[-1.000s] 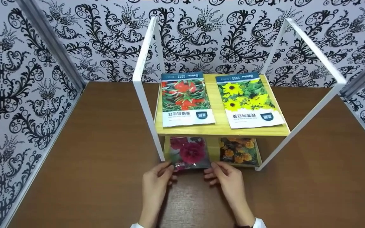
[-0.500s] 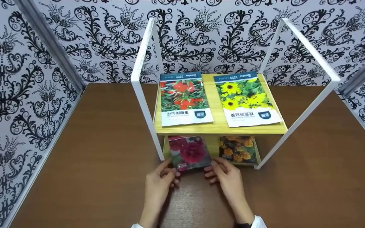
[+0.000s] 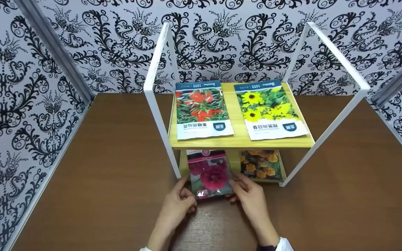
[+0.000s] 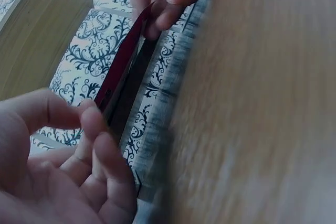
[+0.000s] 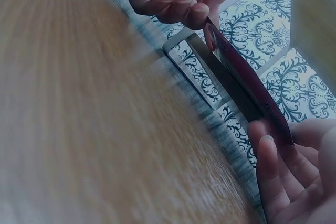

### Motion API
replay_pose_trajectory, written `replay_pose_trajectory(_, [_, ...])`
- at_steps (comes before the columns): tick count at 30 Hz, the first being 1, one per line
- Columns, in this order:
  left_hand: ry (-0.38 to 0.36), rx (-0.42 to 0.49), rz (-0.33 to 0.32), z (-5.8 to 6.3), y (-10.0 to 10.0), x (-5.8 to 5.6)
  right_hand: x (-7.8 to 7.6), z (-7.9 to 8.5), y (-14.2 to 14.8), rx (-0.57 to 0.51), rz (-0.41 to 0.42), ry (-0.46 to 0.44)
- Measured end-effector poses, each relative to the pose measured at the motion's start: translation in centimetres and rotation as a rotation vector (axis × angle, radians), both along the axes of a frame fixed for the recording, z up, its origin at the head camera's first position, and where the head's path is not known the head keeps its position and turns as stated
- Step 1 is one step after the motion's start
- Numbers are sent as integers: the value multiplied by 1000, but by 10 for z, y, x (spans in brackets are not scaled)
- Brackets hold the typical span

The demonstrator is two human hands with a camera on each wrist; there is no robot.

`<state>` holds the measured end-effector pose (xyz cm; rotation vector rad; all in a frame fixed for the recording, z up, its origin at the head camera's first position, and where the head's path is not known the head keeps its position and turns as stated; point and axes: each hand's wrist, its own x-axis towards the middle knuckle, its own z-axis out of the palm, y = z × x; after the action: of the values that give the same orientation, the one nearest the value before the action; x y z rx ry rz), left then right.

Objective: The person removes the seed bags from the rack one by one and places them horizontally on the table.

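Note:
A seed packet (image 3: 211, 176) with a magenta flower lies at the left of the rack's lower shelf (image 3: 235, 162), its near end sticking out past the front edge. My left hand (image 3: 178, 205) holds its left side near the front corner. On the opposite side my right hand (image 3: 251, 200) pinches the right edge, thumb on top and fingers below. Both wrist views show the packet edge-on, as a dark red strip (image 5: 252, 80) between the two hands. An orange-flower seed packet (image 3: 261, 165) lies to the right on the same shelf.
The upper shelf (image 3: 235, 118) carries a red-flower seed packet (image 3: 202, 109) and a yellow-flower one (image 3: 270, 109). White posts of the rack (image 3: 161, 122) rise close to my left hand. Brown tabletop (image 3: 117, 157) spreads around it, with patterned walls (image 3: 208, 42) behind.
The magenta-flower packet has slid toward me, showing more of its top band and overhanging the shelf further. Both hands stay at its sides, the left having moved slightly nearer me.

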<state>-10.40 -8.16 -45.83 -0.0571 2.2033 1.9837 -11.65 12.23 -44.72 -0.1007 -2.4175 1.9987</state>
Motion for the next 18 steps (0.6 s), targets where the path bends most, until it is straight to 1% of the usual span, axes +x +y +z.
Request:
replay_pose_trajectory(3, [-6, 22, -62, 0, -1, 1, 0, 1, 0, 28, 28, 0])
replay_pose_trajectory(5, [-3, 37, -86, -2, -2, 2, 1, 2, -1, 28, 54, -3])
replay_pose_trajectory(11, [-44, 95, -100, -2, -2, 1, 0, 1, 1, 10, 168, -28])
replay_pose_trajectory(14, [-48, 105, -100, -3, -1, 0, -2, -7, 4, -48, 222, -44])
replay_pose_trajectory(18, [-39, 73, -105, -4, -1, 0, -1, -20, 9, -167, 278, -67])
